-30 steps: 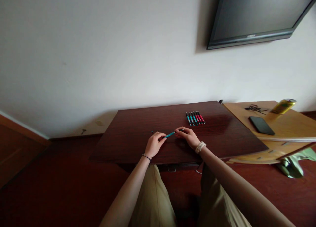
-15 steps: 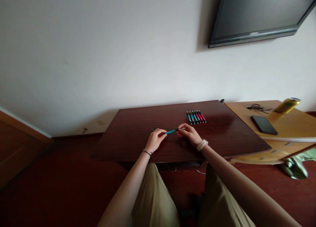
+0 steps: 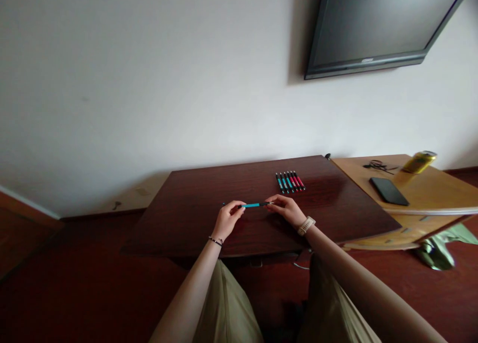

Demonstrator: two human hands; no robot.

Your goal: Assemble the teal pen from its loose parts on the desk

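Note:
A blue pen with a black grip section is held level just above the dark table, between my two hands. My left hand pinches its left end between thumb and fingers. With thumb and fingertips, my right hand grips the black, silver-tipped end. Beyond my right hand, several blue pens and red pens lie side by side in a neat row. A tiny dark blue bit shows beside my left hand; I cannot tell what it is.
The dark wooden table stands against the white wall. To its right is a lighter cabinet with a black phone, a coiled cable and a yellow can. A television hangs above. Green cloth lies on the floor.
The pen has turned from a slant to nearly level. My right fingers have shifted toward its tip, showing more of the black section. The whole view has shifted slightly.

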